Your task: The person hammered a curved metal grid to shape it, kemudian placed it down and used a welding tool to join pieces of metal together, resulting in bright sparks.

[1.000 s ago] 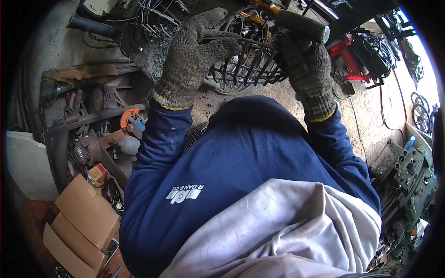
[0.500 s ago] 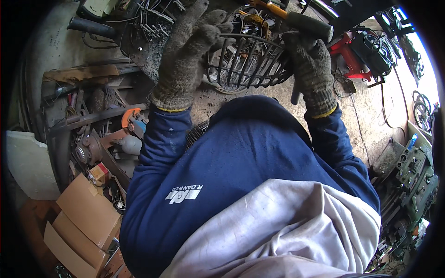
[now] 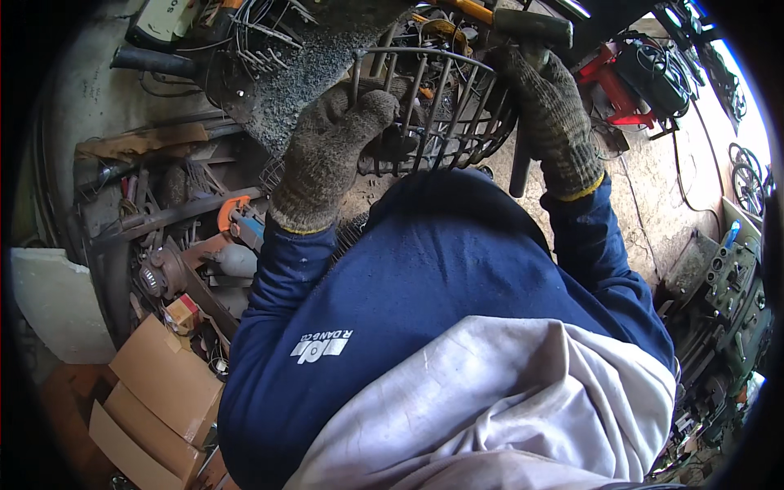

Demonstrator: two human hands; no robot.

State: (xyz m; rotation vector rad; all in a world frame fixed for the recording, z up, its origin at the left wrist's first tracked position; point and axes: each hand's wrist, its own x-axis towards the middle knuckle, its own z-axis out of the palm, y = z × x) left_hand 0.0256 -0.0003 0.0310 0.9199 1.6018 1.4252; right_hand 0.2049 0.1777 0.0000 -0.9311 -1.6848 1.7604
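A dark basket of curved metal bars is tilted in front of my chest, its rim bar toward the top of the view. My left hand, in a dirty knitted glove, closes on the basket's left end with the thumb across the bars. At the other end, my right hand, gloved alike, grips a hammer. The hammer's head stands above the fist and its dark handle comes out below. The right fingertips are partly hidden behind the basket's right side, so I cannot tell whether they also hold it.
A grit-covered metal plate with bundled wires lies at upper left. Shelves of scrap, an orange-and-blue clamp-like tool and cardboard boxes stand at left. A red-and-black machine is at upper right, greasy machinery at right.
The basket has turned, its left end coming nearer me. My left hand has lowered and rewrapped its fingers there. The hammer head has shifted up and left, leveling out.
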